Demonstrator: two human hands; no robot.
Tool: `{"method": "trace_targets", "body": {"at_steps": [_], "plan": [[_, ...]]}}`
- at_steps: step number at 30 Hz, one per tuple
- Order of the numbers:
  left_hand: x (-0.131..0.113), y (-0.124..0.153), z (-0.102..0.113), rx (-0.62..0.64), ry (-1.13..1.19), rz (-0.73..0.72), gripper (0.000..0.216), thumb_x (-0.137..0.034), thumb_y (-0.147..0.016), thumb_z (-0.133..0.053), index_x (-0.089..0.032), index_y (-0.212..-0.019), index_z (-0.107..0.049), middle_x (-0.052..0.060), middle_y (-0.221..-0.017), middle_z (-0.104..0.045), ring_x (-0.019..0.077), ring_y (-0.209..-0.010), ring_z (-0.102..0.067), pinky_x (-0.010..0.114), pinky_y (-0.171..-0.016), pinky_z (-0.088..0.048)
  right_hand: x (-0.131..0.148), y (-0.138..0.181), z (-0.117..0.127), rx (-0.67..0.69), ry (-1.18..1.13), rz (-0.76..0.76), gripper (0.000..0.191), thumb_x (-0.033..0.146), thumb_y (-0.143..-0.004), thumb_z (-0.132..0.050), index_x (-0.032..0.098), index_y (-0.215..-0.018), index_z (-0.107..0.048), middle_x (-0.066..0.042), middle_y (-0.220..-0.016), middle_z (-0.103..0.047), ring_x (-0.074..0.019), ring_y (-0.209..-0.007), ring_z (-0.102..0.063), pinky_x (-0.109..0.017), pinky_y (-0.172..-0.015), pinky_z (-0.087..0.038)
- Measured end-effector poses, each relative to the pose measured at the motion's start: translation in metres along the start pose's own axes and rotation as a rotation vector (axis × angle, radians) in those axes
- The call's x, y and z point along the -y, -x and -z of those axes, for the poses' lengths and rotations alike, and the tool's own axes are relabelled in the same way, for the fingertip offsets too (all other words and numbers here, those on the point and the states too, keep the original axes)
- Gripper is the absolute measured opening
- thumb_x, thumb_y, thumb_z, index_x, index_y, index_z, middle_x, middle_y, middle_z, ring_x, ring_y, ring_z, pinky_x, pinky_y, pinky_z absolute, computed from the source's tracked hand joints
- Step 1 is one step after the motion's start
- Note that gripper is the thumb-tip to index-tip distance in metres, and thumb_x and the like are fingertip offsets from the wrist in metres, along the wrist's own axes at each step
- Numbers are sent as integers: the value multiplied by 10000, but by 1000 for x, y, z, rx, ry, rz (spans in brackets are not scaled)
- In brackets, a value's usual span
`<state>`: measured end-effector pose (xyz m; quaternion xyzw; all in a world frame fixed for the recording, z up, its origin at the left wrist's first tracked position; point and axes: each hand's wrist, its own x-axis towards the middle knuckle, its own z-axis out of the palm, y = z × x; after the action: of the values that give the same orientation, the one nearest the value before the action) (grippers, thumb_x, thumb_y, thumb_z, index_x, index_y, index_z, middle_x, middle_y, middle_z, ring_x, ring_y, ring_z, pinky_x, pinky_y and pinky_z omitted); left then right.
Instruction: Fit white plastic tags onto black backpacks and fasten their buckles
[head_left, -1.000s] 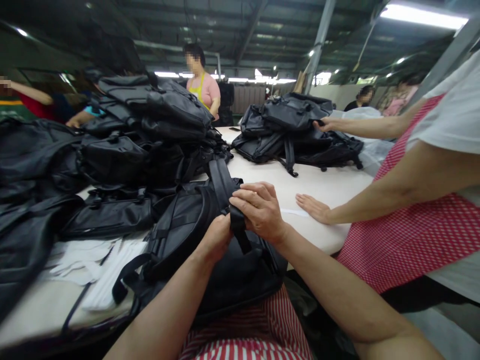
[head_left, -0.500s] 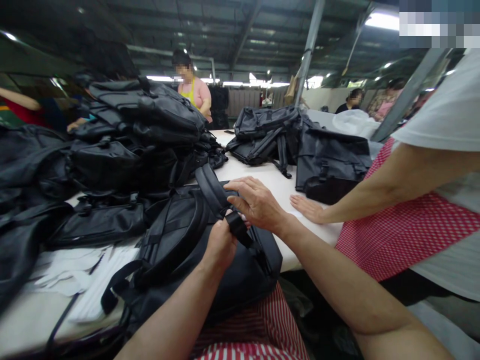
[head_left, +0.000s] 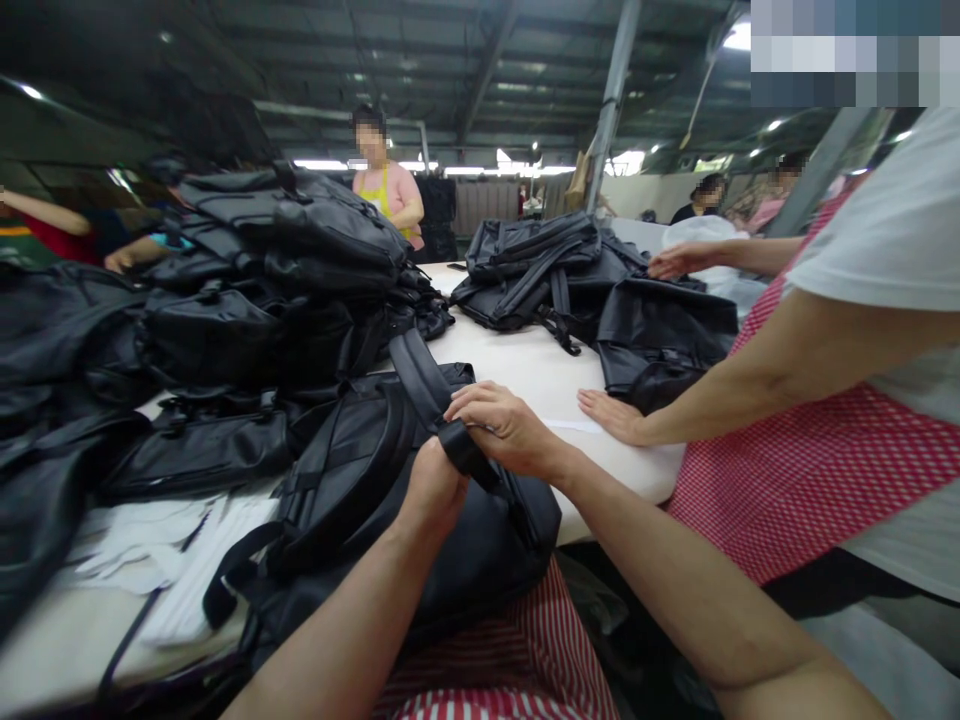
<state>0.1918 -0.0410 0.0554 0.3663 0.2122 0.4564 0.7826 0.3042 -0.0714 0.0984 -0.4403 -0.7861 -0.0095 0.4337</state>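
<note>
A black backpack (head_left: 480,540) lies at the table's near edge with its shoulder straps facing up. My left hand (head_left: 435,485) is closed around one shoulder strap (head_left: 418,375), near where its padded part meets the webbing. A loop of black webbing (head_left: 466,448) crosses over the left fingers. My right hand (head_left: 510,425) pinches the same strap from the right side, its thumb and fingers meeting at the webbing. The small part between the fingertips is hidden. The other shoulder strap (head_left: 375,480) curves along the backpack's left side.
A tall pile of black backpacks (head_left: 300,240) stands on the left, and more backpacks (head_left: 525,265) lie across the white table (head_left: 517,350). White strips (head_left: 202,570) lie at the near left. A co-worker's hand (head_left: 611,415) rests on the table at right.
My right hand has come down and closed onto the strap beside my left hand. The co-worker's other hand has appeared by the far backpacks, and the nearer of those bags has tipped lower.
</note>
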Motion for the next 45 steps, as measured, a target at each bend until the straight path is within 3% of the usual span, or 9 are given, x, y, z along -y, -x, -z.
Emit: {"method": "trace_targets", "body": {"at_steps": [5,9,13,16,20,24,31,38,45], "plan": [[18,3,-1,12,-16,94,119,-199,-669,-649,-147,-769,-612,-6,-700,-610,122,-628,-568,233,-581,-459,0,-11,1,-79,4,0,165,97,-796,-482,168,-823,-629,-42,-909,-641,-140,-885,-561,-299,-847,-424],[28,4,-3,-83,61,89,52,-186,-693,-629,-143,-699,-600,4,-661,-610,113,-590,-563,247,-593,-464,-4,-12,1,-57,-83,-71,191,78,-789,-472,157,-848,-635,-33,-883,-630,-125,-874,-563,-257,-822,-428],[32,1,3,-170,112,85,87,-154,-672,-633,-130,-751,-604,-3,-654,-596,103,-577,-565,247,-614,-480,-8,1,1,-56,-140,-214,169,150,-814,-487,153,-907,-628,-24,-878,-631,-115,-856,-566,-236,-797,-419],[34,-1,8,-245,88,72,116,-131,-649,-629,-121,-762,-603,-2,-664,-599,104,-583,-575,239,-609,-488,-13,23,2,-92,-91,-449,178,262,-828,-503,157,-922,-612,-18,-853,-629,-112,-793,-568,-227,-734,-417],[37,-1,7,-286,46,75,58,-129,-656,-614,-130,-710,-593,-7,-650,-598,110,-593,-583,239,-607,-496,-22,61,3,114,-67,-795,315,424,-817,-489,154,-696,-596,10,-608,-563,-101,-578,-507,-212,-542,-367],[39,0,3,-300,34,70,59,-178,-703,-591,-124,-678,-591,-3,-610,-584,109,-571,-574,243,-601,-497,-25,86,-6,340,-246,-921,332,474,-756,-546,157,-661,-575,33,-546,-511,-91,-501,-477,-199,-453,-318],[39,1,6,-373,5,50,176,-275,-748,-577,-108,-701,-609,20,-636,-605,114,-587,-569,248,-596,-491,-23,90,-20,315,-492,-997,251,346,-709,-615,160,-594,-493,56,-514,-475,-66,-468,-458,-178,-444,-318],[41,3,7,-328,71,39,38,-128,-682,-592,-118,-719,-592,-4,-638,-592,109,-604,-568,259,-627,-491,-31,91,-10,421,-620,-1033,273,376,-737,-572,163,-605,-464,60,-498,-440,-64,-460,-452,-160,-406,-298],[24,8,-6,-403,171,92,80,-65,-655,-557,-140,-627,-560,-15,-593,-561,88,-567,-545,268,-655,-495,-35,96,-7,392,-682,-1065,294,395,-686,-615,161,-588,-467,69,-522,-396,-59,-465,-387,-167,-406,-365]]}}
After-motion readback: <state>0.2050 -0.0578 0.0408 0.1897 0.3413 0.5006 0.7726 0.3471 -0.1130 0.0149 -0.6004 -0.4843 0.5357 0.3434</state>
